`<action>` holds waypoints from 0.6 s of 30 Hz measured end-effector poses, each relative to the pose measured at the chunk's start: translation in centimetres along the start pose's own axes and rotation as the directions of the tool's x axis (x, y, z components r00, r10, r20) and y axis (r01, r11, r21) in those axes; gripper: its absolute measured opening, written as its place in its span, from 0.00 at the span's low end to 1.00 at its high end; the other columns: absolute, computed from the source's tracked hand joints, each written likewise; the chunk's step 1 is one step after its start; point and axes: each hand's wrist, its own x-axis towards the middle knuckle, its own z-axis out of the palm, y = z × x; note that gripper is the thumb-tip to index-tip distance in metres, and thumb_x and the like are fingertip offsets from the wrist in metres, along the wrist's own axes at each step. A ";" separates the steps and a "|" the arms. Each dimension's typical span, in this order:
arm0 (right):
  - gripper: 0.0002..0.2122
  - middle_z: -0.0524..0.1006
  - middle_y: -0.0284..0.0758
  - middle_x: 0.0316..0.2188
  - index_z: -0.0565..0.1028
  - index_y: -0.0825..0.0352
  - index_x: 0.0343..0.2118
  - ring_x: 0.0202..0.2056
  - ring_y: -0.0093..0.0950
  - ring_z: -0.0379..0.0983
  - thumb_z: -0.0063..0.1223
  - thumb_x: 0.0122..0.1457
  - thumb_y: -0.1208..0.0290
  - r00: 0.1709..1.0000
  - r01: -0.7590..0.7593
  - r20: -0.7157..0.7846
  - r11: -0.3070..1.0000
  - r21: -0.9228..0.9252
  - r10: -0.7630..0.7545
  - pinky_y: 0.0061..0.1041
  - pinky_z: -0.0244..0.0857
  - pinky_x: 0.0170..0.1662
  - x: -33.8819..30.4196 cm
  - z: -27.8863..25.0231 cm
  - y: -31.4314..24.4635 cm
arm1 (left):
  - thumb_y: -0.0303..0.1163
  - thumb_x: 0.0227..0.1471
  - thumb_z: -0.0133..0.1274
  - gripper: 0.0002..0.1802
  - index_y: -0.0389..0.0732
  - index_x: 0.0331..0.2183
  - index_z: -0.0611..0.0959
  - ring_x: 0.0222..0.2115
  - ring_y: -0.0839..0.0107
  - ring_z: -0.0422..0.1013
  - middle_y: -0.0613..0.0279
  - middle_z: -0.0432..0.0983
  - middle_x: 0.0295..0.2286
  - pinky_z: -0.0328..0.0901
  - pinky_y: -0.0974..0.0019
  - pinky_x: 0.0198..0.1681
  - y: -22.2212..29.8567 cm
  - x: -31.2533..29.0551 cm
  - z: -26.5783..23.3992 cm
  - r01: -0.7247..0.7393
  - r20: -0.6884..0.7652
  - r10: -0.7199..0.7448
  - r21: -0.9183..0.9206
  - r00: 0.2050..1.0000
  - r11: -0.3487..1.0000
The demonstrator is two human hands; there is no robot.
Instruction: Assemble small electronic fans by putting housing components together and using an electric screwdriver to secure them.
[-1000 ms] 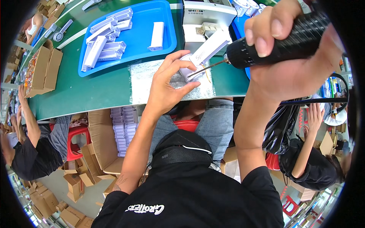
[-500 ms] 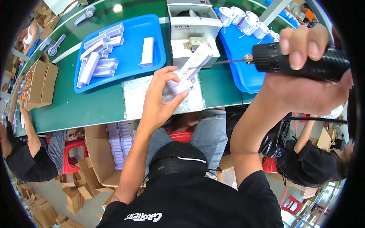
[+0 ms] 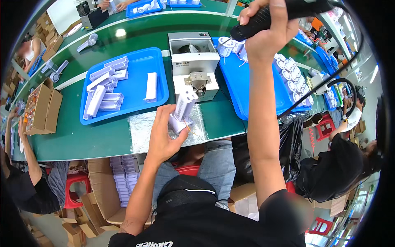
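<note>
My left hand [image 3: 161,133] grips a white plastic housing [image 3: 186,103] with a round base and thin coloured wires. The housing stands upright over a clear plastic sheet [image 3: 142,129] by the table's near edge. High at the far right, my right hand [image 3: 273,35] is wrapped round a black electric screwdriver [image 3: 259,24], its black cord trailing off to the right. The screwdriver's bit points left and down near some round white parts [image 3: 225,49], well apart from the housing. A pale grey box-shaped machine [image 3: 193,61] stands just beyond my left hand.
A blue tray [image 3: 135,92] at left holds several long white housings [image 3: 98,99]. Another blue tray [image 3: 234,86] lies at right, near many round white parts [image 3: 293,80]. Below the table is a cardboard box [image 3: 98,181] of white pieces. People sit at both sides.
My right hand has lifted the screwdriver up, away from the housing. The housing has turned from a slant to nearly upright in my left hand. The whole view has shifted.
</note>
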 end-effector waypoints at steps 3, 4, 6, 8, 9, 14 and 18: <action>0.14 0.72 0.33 0.16 0.74 0.68 0.38 0.14 0.22 0.67 0.53 0.71 0.60 1.000 0.011 0.006 0.996 -0.093 -0.010 0.22 0.61 0.18 0.3 -0.2 -0.9 | 0.27 0.50 0.67 0.30 0.32 0.53 0.75 0.47 0.53 0.74 0.48 0.74 0.46 0.68 0.59 0.53 -0.1 0.1 0.0 0.016 -0.042 -0.017 -0.032 0.999 0.999; 0.14 0.72 0.32 0.16 0.74 0.67 0.36 0.14 0.21 0.67 0.53 0.71 0.59 0.997 0.031 -0.063 0.988 -0.150 -0.040 0.22 0.60 0.18 0.6 0.6 -2.5 | 0.27 0.50 0.67 0.30 0.32 0.53 0.75 0.47 0.53 0.74 0.48 0.74 0.46 0.68 0.59 0.53 -0.3 0.2 -0.1 0.032 -0.043 -0.033 -0.027 0.999 0.999; 0.16 0.70 0.30 0.16 0.73 0.67 0.39 0.13 0.21 0.66 0.53 0.72 0.56 0.988 0.135 -0.044 0.974 -0.183 -0.145 0.20 0.60 0.17 1.3 0.8 -5.0 | 0.27 0.50 0.67 0.30 0.33 0.53 0.75 0.46 0.56 0.75 0.50 0.75 0.45 0.68 0.59 0.52 -0.5 0.3 0.2 0.073 -0.064 -0.080 -0.110 0.995 0.991; 0.16 0.70 0.30 0.17 0.74 0.67 0.41 0.13 0.20 0.67 0.53 0.72 0.56 0.988 0.156 0.022 0.969 -0.190 -0.154 0.19 0.61 0.17 0.8 0.9 -6.1 | 0.26 0.50 0.67 0.31 0.33 0.54 0.75 0.46 0.58 0.75 0.50 0.77 0.46 0.69 0.59 0.53 -0.7 0.4 0.3 0.098 -0.039 -0.103 -0.120 0.994 0.988; 0.16 0.71 0.30 0.18 0.74 0.68 0.42 0.13 0.20 0.67 0.53 0.72 0.56 0.994 0.102 0.048 0.979 -0.176 -0.095 0.19 0.62 0.16 0.4 1.1 -5.8 | 0.26 0.50 0.67 0.32 0.33 0.55 0.75 0.46 0.58 0.76 0.50 0.77 0.47 0.69 0.59 0.54 -0.8 0.5 0.3 0.099 -0.014 -0.102 -0.145 0.995 0.985; 0.11 0.73 0.30 0.17 0.77 0.68 0.41 0.12 0.19 0.68 0.57 0.72 0.63 0.966 -0.101 0.243 0.994 0.031 0.091 0.18 0.61 0.13 -1.9 2.1 -3.3 | 0.26 0.50 0.68 0.33 0.33 0.57 0.75 0.48 0.59 0.76 0.50 0.78 0.48 0.69 0.59 0.55 -1.7 0.0 0.1 0.092 -0.007 -0.094 -0.132 0.996 0.987; 0.12 0.72 0.30 0.17 0.76 0.68 0.41 0.12 0.19 0.66 0.59 0.71 0.62 0.959 -0.146 0.253 0.988 0.046 0.129 0.18 0.58 0.15 -2.5 3.1 -1.8 | 0.27 0.49 0.68 0.33 0.35 0.57 0.76 0.47 0.59 0.76 0.53 0.78 0.48 0.69 0.60 0.54 -1.5 0.1 0.4 0.100 -0.010 -0.104 -0.176 0.995 0.979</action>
